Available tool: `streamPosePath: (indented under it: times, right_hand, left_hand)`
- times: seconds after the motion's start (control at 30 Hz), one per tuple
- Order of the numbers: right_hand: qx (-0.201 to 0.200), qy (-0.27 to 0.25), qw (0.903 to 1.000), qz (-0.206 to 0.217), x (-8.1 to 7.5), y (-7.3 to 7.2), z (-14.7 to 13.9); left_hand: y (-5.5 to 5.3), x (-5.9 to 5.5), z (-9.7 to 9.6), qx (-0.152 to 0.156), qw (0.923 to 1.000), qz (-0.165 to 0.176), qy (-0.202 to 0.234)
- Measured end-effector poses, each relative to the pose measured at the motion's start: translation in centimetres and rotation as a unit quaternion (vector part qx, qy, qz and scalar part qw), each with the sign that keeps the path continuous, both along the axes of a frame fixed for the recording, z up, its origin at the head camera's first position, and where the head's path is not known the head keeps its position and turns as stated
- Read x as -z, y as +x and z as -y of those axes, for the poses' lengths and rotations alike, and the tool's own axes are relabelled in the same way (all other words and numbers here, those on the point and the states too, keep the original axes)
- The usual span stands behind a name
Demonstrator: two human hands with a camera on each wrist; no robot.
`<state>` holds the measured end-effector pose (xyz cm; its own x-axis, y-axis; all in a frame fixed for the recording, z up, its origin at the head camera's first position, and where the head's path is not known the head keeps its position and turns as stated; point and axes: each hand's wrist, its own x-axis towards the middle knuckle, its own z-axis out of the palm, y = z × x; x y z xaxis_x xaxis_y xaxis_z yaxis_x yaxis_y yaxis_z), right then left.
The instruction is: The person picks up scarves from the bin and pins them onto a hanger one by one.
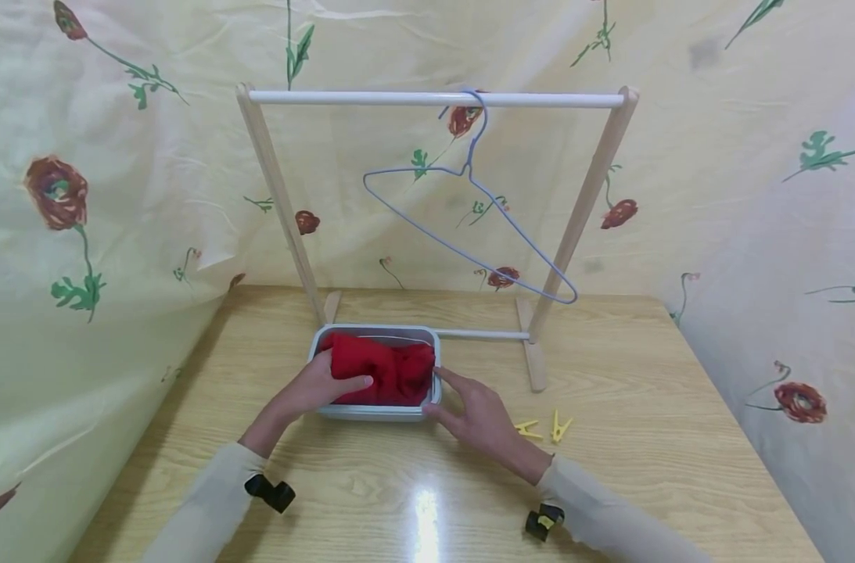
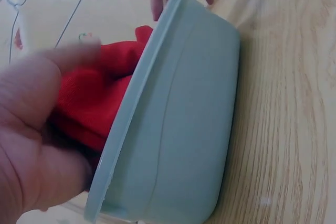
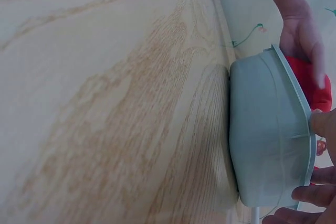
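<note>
I have the red cloth bundled inside the pale blue-grey tub, its top showing between the rims. It looks soft and light, probably knitted, so I'd expect it to sag and unroll rather than slip or break; the thick fold at its left end seems the best hold, with fingers well underneath. My left hand has its grip closed there, thumb over the top, fingertips hidden. My right hand grips the tub's right rim. On the surface, yellow clothespins lie near that wrist; behind, a blue hanger hangs from the rack.
</note>
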<state>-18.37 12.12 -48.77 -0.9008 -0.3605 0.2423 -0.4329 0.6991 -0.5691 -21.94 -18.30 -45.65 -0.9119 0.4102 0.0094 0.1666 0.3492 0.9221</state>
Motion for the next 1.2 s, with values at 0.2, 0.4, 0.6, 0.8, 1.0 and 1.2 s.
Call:
streamPosePath:
  times: [0.2,0.4,0.6,0.8,1.0,1.2]
  right_hand:
    - [0.002,0.002,1.0000,0.007,0.1,0.0,0.1]
    - [0.007,0.002,0.9999,0.013,0.2,0.0,0.1]
    - [0.009,0.002,0.9998,0.017,0.1,-0.1,0.1]
    - [0.009,0.001,0.9998,0.020,0.0,-0.1,0.1]
    - [0.009,0.000,0.9998,0.019,0.1,0.0,0.1]
    - [0.009,0.002,0.9999,0.009,0.2,0.0,0.1]
  left_hand:
    - [0.4,-0.4,0.4,-0.070,0.9958,-0.040,-0.043]
    - [0.7,-1.0,1.3,-0.099,0.9948,-0.015,-0.017]
    - [0.5,-1.4,1.4,-0.070,0.9962,0.019,0.049]
    - [0.4,-1.2,1.1,-0.057,0.9936,0.073,0.065]
    - [0.1,-0.6,0.4,-0.051,0.9970,0.058,-0.001]
    - [-0.3,-0.2,-0.2,-0.001,0.9975,0.019,-0.069]
